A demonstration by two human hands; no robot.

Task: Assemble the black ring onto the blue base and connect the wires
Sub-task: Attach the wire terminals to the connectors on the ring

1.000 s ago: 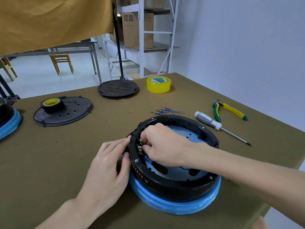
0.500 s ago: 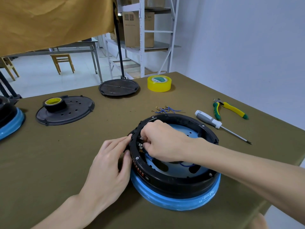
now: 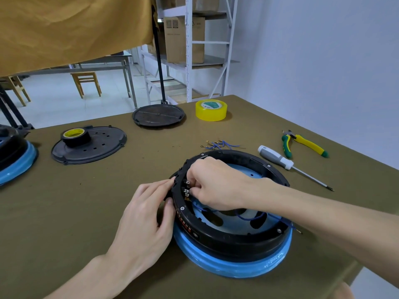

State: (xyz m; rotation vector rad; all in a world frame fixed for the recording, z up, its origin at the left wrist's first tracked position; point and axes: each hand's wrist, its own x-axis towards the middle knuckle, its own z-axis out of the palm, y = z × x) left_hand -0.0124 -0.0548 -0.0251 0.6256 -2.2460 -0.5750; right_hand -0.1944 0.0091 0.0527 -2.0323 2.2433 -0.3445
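The ring (image 3: 228, 230) sits on the base (image 3: 233, 264); screwdriver (image 3: 278, 159) and pliers (image 3: 302, 143) lie right.

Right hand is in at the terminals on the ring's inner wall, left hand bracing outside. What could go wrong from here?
1. The thin blue wire loops slack under the right hand; the wrist could snag it and pull a connection loose.
2. The left hand only presses the black plastic ring from outside, so hard pushing may shift it on the round blue base.

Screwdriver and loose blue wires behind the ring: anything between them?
Head view: nothing but bare olive tabletop between the screwdriver and the loose blue wires; the black ring sits nearer.
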